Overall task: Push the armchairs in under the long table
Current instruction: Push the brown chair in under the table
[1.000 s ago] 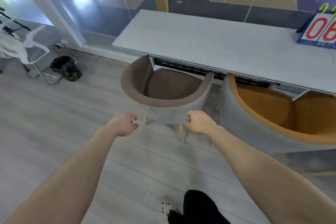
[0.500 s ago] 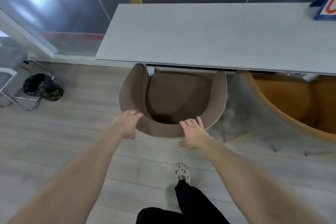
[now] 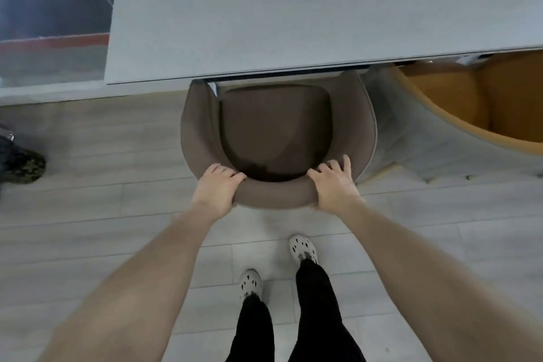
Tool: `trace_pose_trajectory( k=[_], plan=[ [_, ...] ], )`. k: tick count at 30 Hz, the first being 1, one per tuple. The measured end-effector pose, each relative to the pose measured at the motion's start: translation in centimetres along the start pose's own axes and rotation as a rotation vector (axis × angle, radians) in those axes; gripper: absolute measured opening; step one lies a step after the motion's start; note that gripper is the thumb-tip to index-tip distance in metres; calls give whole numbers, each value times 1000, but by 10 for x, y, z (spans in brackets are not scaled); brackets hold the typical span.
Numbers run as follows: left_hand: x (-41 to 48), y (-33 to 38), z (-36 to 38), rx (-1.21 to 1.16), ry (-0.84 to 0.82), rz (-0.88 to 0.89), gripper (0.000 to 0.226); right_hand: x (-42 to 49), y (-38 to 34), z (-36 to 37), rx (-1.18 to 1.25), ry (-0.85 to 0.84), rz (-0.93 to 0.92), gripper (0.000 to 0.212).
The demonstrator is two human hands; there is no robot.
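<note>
With my left hand (image 3: pixel 219 188) and right hand (image 3: pixel 335 185) both clenched on the brown armchair (image 3: pixel 276 132) back at frame centre, its front just under the surface (image 3: pixel 264 15), I judge a straight push comes next.

No text, label, number or sign can be read anywhere in this view.

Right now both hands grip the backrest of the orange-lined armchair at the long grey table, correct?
Not quite. The head view shows the left hand and right hand with their grip on the brown upholstered armchair; the orange-lined armchair stands untouched beside it.
</note>
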State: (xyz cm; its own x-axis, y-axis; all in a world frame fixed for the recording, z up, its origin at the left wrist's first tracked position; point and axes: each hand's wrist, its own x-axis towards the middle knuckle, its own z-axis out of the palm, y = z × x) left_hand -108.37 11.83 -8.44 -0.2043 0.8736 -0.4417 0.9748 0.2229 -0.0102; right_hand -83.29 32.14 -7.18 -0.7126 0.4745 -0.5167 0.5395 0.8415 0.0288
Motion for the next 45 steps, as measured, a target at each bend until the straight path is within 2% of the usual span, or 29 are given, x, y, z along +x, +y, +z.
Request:
trace_pose_trajectory(
  k=[6,17,22,25,28,30,36,45],
  plan=[
    [-10,5,-4,66,-4,31,56,-16,-14,9,9,23,74,85],
    [-91,-3,37,67,-29,9,55,-65,-81,31,78,-22,25,78],
    [-121,-9,60,40,20,-17,59,-76,-104,39,74,-13,-21,80],
    [-130,-14,69,11,43,-32,62,-78,-112,39,76,-10,-48,90],
    [-134,-13,70,-14,19,-56,80,-82,-114,40,120,4,-83,101],
    [-135,-10,70,-59,7,-67,93,-84,-115,40,139,8,-97,101],
    [-142,-11,74,-24,51,-54,77,-85,-119,43,159,0,-103,94],
    [-149,-20,86,-100,71,-37,81,-86,-125,42,168,3,-122,89]
  ],
)
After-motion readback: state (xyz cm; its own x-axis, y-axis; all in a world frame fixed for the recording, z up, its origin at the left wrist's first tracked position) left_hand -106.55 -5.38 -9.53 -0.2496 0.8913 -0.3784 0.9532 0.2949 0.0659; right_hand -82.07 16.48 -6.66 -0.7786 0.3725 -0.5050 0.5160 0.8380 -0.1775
